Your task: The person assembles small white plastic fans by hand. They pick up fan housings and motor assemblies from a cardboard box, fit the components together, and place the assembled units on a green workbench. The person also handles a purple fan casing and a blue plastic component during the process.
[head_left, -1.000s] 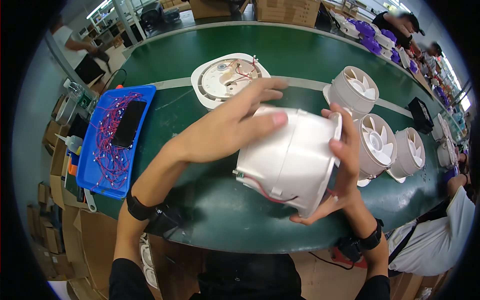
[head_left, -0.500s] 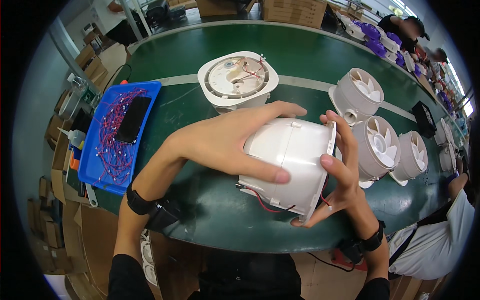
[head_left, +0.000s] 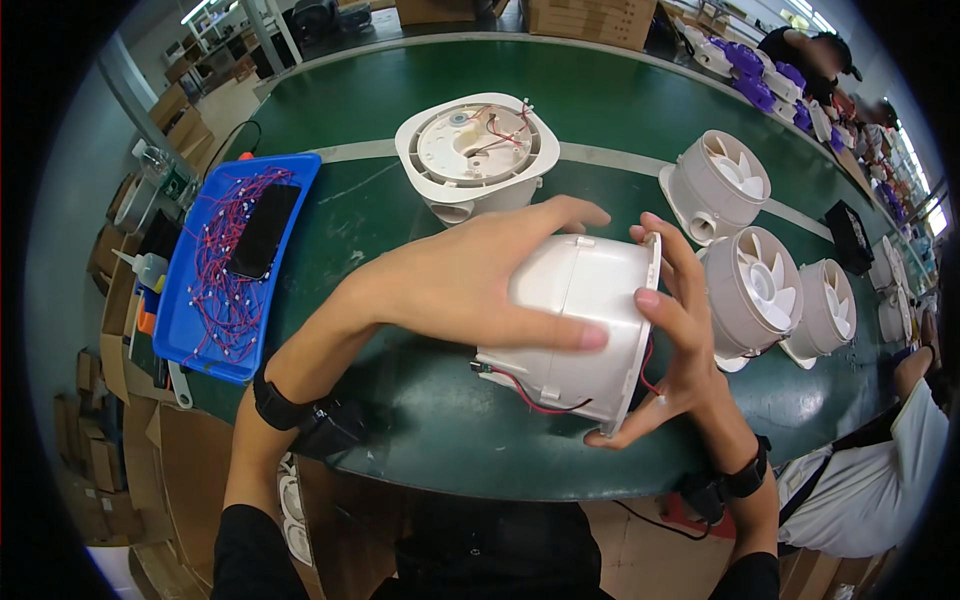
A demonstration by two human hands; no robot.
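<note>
A white round plastic fan housing [head_left: 580, 355] lies on its side above the green table's near edge, red and black wires trailing from its base. My left hand [head_left: 470, 285] is spread over its top and side wall. My right hand [head_left: 675, 335] cups its flanged rim from the right, fingers curled over the edge. Both hands hold it. Just beyond, another white housing [head_left: 478, 150] rests with its open back up, showing a round plate and red wires.
A blue tray [head_left: 205, 330] at the left holds several red wires and a black phone [head_left: 263, 230]. Three white fan units [head_left: 750, 290] with visible blades line the right side. A glue bottle [head_left: 148, 268] and cardboard boxes sit left; other people work at far right.
The housing in my hands has been rolled and lowered slightly, my left fingers sliding further across its side. The view has shifted, so the housing with the open back sits nearer.
</note>
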